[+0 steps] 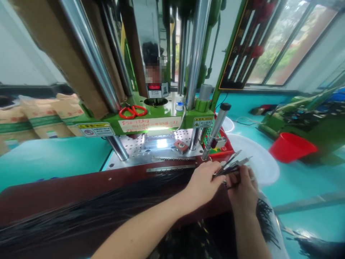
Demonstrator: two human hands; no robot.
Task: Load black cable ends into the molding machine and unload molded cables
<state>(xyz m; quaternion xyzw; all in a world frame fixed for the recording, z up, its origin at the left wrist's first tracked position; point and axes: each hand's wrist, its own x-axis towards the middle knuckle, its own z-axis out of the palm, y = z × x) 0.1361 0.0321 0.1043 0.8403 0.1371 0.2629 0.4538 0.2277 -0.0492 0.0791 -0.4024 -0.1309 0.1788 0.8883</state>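
My left hand [204, 182] is closed, its fingertips pinching part of a bunch of thin black cables [234, 166] with grey metal-looking tips. Right beside it, my right hand [244, 185] is wrapped round the same bunch, whose tips point up and to the right. A long bundle of black cables [107, 198] runs along the brown table [67, 181], passing beneath my left forearm. Just left of my hands lie two narrow metal strips with a row of small parts: a nearer strip [169, 168] and a farther strip [174, 158].
A green press [151, 124] with steel columns stands ahead, a lit mold area [161, 143] under it. Red-handled scissors [133, 112] rest on its ledge. Right are a red crate [229, 145], a white tub [265, 158] and a red bucket [292, 147]. Sacks [44, 117] stand left.
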